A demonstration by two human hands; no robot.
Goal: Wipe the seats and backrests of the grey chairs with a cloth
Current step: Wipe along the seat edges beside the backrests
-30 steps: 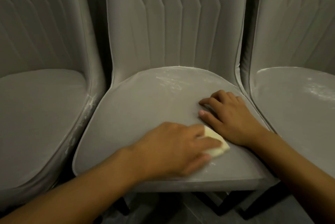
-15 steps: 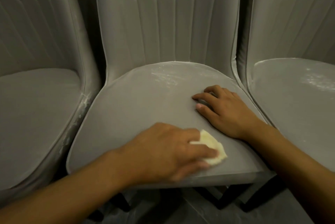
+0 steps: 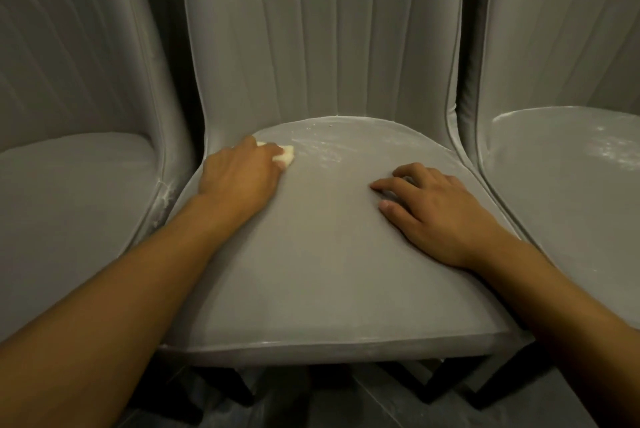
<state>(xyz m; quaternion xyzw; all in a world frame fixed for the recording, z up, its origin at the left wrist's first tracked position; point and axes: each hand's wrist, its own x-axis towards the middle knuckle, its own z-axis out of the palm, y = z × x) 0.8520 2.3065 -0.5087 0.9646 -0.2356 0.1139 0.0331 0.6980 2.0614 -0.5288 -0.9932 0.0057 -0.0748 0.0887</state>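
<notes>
Three grey padded chairs stand side by side. On the middle chair's seat (image 3: 325, 254), my left hand (image 3: 239, 175) presses a small pale yellow cloth (image 3: 285, 155) at the back left, close to the backrest (image 3: 322, 47). White dusty streaks (image 3: 322, 150) lie on the seat just right of the cloth. My right hand (image 3: 436, 209) rests flat on the right side of the same seat, fingers spread, holding nothing.
The left chair's seat (image 3: 69, 206) has white dust along its right rim. White smears show on the right chair's seat (image 3: 571, 185). Dark chair legs (image 3: 440, 382) and dark floor lie below the front edge.
My left hand has slid the cloth from the seat's front right to its back left corner. My right hand has stayed on the seat's right side. The view has moved closer.
</notes>
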